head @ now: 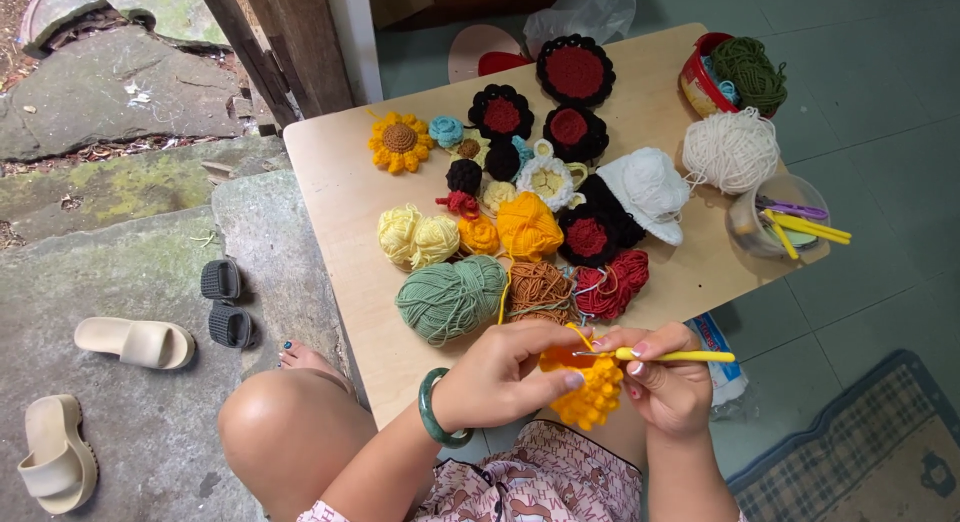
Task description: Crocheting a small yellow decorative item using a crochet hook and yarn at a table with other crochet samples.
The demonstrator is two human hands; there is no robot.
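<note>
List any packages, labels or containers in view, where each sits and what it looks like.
Plastic packet: under the table's near right edge, flat, white with blue and red print.
Red tub: far right corner, round, holds green yarn.
Clear cup: right edge, round, holds yellow hooks.
No signs or screens.

Your left hand [500, 377] and right hand [665, 382] sit close together just off the near edge of the counter [330, 202], with the orange crochet piece [590, 392] between them. Straight ahead, the green yarn ball [452, 298], brown yarn [538, 287] and red yarn [612, 282] block the way in. Behind them the middle is packed with yarn balls and crocheted flowers touching one another. You have bare wood along the left side, beside the sunflower [400, 142], and a strip on the right between the white hat [650, 192] and the clear tub of hooks [780, 217].
</note>
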